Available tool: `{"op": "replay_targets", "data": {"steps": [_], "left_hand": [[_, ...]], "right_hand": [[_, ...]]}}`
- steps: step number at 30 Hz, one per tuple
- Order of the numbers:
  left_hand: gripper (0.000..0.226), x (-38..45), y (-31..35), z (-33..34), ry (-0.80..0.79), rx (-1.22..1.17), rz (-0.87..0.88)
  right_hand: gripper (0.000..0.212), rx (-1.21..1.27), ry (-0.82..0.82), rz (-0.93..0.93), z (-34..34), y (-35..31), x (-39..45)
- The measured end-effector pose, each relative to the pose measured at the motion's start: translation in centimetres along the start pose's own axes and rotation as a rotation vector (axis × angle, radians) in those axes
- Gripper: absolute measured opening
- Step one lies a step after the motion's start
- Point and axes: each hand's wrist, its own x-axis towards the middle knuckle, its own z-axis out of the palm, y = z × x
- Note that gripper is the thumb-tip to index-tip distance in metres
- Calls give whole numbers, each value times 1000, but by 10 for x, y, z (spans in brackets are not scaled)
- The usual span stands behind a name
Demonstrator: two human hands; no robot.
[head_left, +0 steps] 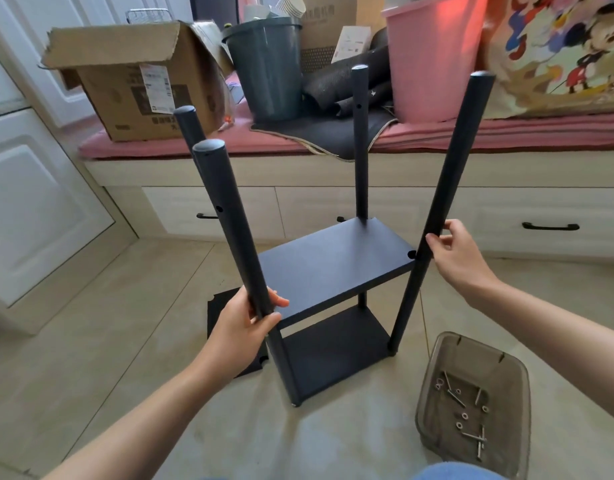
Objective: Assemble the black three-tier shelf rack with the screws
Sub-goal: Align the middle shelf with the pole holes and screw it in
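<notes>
The black rack (333, 268) stands upright on the floor with a lower shelf (333, 348) and a middle shelf fitted between its tall poles. My left hand (244, 327) grips the near left pole (229, 230) at the middle shelf's level. My right hand (461, 258) holds the near right pole (447, 188) with its fingertips, just above the shelf's corner. A loose black shelf panel (225, 306) lies flat on the floor behind my left hand. Several screws and washers (466, 414) lie in a smoky plastic tray (447, 355) at the right.
A cream drawer bench (333, 206) with a pink cushion runs across the back. On it sit a cardboard box (132, 81), a grey bin (267, 67), a pink bin (433, 57) and a cartoon bag (558, 53). White cabinet doors stand at the left.
</notes>
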Motion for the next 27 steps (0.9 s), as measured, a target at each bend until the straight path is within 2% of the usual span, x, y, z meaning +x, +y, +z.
{"op": "replay_targets", "data": {"steps": [6,10,17,20,27], "left_hand": [[26,16,2,-8,89,-23,-11],[26,32,-4,-15,166,52,-48],[30,57,-4,-23,185,267,-123],[28,64,0,-19,241,332,-152],[22,55,10,-8,351,344,-253]], "right_hand": [[20,28,-12,-9,-6,-2,-29],[22,9,-49,-28,-5,-6,-51],[17,-54,-73,-117,-10,-12,-84],[17,-60,-91,-114,-13,-14,-93],[23,-105,-159,-100,-24,-17,-106]]}}
